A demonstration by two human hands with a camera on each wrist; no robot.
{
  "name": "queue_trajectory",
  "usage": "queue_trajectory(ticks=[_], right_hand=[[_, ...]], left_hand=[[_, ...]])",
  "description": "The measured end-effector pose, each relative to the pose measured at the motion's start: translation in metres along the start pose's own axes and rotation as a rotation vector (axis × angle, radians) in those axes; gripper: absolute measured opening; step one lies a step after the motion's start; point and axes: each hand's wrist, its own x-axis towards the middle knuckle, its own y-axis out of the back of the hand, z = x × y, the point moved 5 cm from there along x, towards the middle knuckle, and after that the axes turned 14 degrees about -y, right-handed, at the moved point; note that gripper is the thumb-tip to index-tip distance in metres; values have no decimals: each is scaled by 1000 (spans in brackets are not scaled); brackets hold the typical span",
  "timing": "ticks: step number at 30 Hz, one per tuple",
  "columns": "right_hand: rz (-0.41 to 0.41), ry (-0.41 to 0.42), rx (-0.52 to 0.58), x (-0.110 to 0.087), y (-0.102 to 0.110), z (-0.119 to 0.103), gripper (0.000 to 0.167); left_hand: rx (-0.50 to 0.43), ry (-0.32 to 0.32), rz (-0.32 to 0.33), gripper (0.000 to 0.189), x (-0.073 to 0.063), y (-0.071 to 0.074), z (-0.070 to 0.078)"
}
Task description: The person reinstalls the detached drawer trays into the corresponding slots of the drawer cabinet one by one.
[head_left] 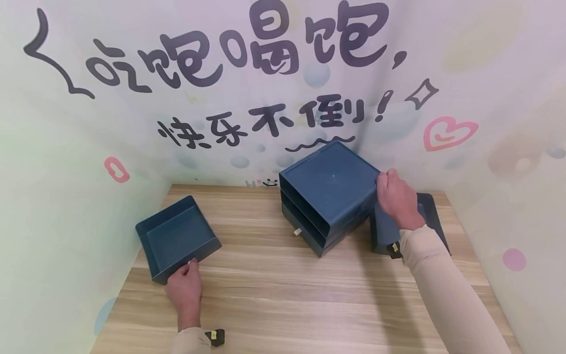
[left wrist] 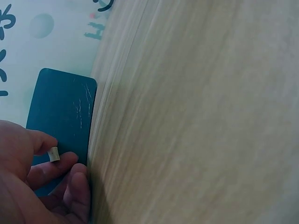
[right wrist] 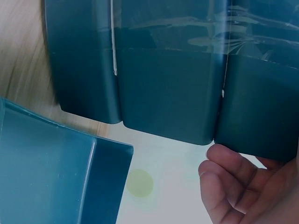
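Note:
On the left of the table lies a dark blue drawer [head_left: 174,238]. My left hand [head_left: 184,291] pinches the small pale pull tab [left wrist: 53,154] on its front between thumb and finger. A dark blue three-tier drawer cabinet [head_left: 331,179] stands near the back wall, set at an angle. The right hand [head_left: 399,199] grips its top rear right corner, fingers curled at the edge. The upper two slots look hollow; a pale tab [head_left: 297,231] shows on the bottom drawer. Another blue drawer [head_left: 435,216] sits right of the cabinet, partly hidden by my right hand and wrist.
The wood-grain table [head_left: 274,305] is bounded by a printed back wall [head_left: 230,167] and side walls left and right. Clear tape [right wrist: 187,23] runs across the cabinet's side in the right wrist view. The cabinet is close to the back wall.

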Motion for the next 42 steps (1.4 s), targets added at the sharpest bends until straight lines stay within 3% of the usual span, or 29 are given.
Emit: queue_trajectory(ticks=[14,28,37,42], right_hand=[[-2,-5,8,0,0,0,56],[-2,-2,10,-1,1,0,57],[-6,8,6,-1,1,-1,55],[-5,9,11,0,0,0,54]], left_hand=[[33,-36,82,49,1,-1,-3],[25,-81,109,40,2,0,-2],[64,-143,156,36,-1,1,4],[57,-134,141,37,-1,-1,6]])
